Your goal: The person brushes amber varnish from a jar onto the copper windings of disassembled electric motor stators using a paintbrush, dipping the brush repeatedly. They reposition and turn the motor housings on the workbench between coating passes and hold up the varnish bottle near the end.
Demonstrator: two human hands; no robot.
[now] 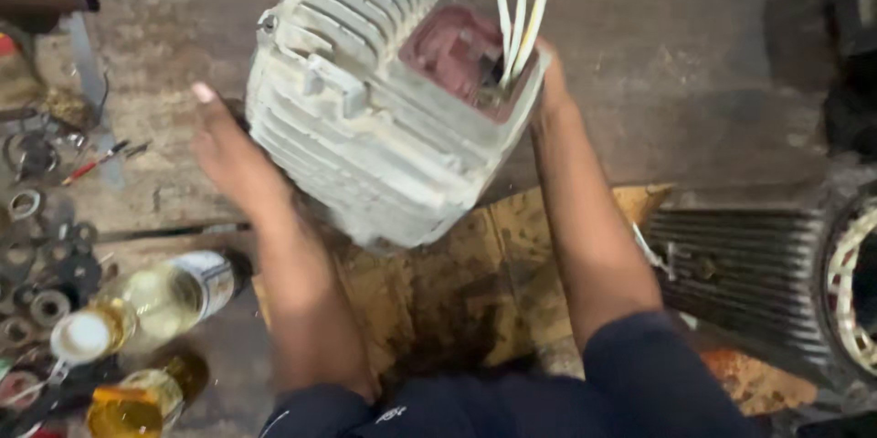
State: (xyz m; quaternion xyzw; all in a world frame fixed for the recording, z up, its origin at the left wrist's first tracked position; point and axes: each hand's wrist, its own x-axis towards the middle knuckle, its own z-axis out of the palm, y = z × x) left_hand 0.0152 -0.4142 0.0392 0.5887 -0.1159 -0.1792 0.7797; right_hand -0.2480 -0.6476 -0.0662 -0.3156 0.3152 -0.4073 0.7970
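Head view: both hands hold a finned motor housing (375,118) tilted above a wooden workbench (694,63). The left hand (228,155) lies flat against the housing's left flank, fingers extended and pressed to the casting, not curled round it. The right hand (548,82) is at the far right edge, beside the open terminal recess; its fingers are hidden behind the casting, so its exact grip cannot be told, though it bears on the housing. Three white leads (519,0) rise from the recess and run out of the top of the frame. To handle the part well at this stage, judged from the pose: keep opposed pressure on both flanks, support the weight from below, and keep the leads free of the right hand so they are not pinched or pulled. The housing is a pale grey casting, dusty and matt, with parallel cooling ribs and a squared recess showing a reddish interior. Below it lies a stained brown cardboard sheet (512,255). At lower left lie glass bottles of yellow liquid (164,296), one with a white cap, beside loose bearing rings and washers (46,283). At right rests a second, dark ribbed motor body (749,274), its windings visible at the open end.
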